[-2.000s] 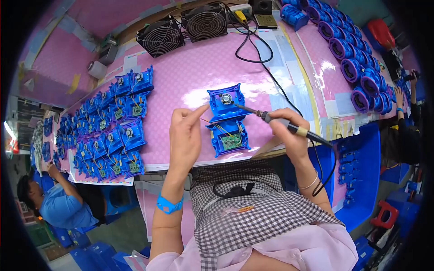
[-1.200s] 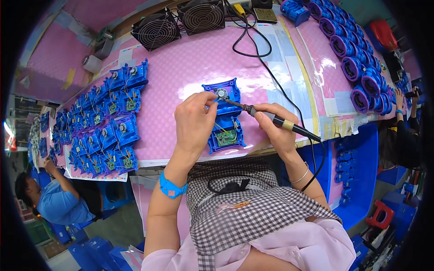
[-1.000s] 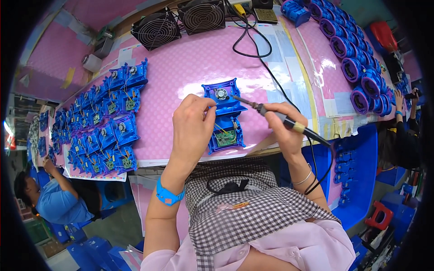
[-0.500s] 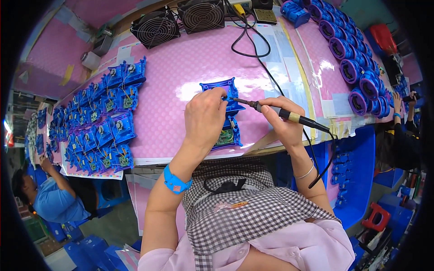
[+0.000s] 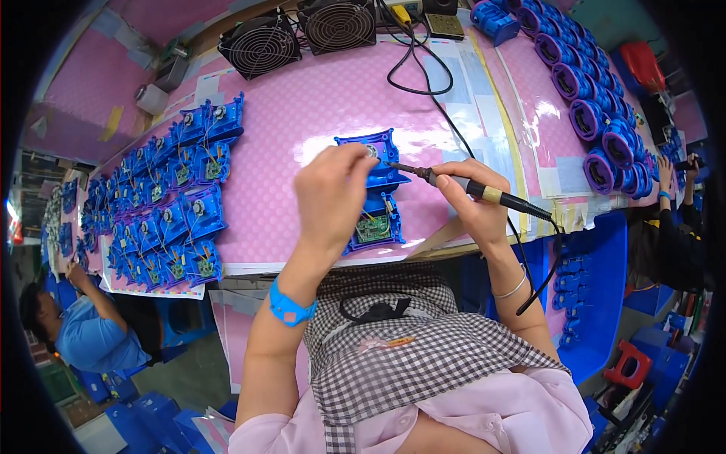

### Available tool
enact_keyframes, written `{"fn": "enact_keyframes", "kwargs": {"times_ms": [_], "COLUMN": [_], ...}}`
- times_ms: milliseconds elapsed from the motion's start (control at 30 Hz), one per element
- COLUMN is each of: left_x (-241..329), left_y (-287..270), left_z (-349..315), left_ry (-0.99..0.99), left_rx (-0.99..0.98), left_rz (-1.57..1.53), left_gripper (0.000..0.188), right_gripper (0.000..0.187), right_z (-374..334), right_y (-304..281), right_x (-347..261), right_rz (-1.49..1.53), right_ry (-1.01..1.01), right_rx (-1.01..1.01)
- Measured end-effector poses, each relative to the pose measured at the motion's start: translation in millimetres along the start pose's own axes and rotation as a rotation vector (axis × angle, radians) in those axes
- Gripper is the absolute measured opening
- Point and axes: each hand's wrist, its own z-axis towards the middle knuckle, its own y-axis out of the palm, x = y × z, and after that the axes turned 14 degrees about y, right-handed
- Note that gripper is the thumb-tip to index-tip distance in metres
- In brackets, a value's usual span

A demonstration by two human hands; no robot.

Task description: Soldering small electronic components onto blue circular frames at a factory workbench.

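- My right hand point(image 5: 478, 203) is closed around the iron point(image 5: 488, 194), thumb and fingers pressed on its handle.
- My left hand point(image 5: 327, 198) is blurred, with thumb and fingertips bent close together; I cannot tell if they pinch something.
- The case point(image 5: 376, 200) lies opened flat on the table point(image 5: 280, 129), near the middle of the near edge.
- My left fingers partly cover the speaker point(image 5: 371, 152) in its far half; the iron's tip points there from the right, and I cannot tell whether it touches.
- The green board point(image 5: 372, 228) sits in the near half.
- Toward the table's left end I see rows of opened blue cases point(image 5: 172, 219).
- Two black fans point(image 5: 336, 29) stand at the far edge, and the looped black cord point(image 5: 420, 87) lies to their right.
- Blue-purple housings point(image 5: 586, 119) fill rows toward the right end.
- Below the near edge, at right, is a blue bin point(image 5: 605, 291).
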Motion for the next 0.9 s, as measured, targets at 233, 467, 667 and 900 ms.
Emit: {"fn": "enact_keyframes", "kwargs": {"times_ms": [233, 467, 667, 900], "left_x": [-37, -32, -11, 0], "left_y": [-36, -22, -25, -7], "left_z": [-54, -46, -42, -19], "left_ry": [-0.549, -0.685, -0.398, -0.501], "left_rx": [0.380, 0.092, 0.197, 0.292], "left_rz": [-0.442, -0.286, 0.006, -0.810], "left_gripper": [0.016, 0.028, 0.019, 0.009], "right_gripper": [0.013, 0.013, 0.012, 0.013], "right_z": [1, 0, -2, 1], "right_y": [-7, -3, -5, -2], "right_x": [-3, -1, 1, 3], "right_rz": [0.012, 0.054, 0.045, 0.010], "right_ry": [-0.068, -0.016, 0.023, -0.031], "right_rx": [0.027, 0.034, 0.075, 0.024]}}
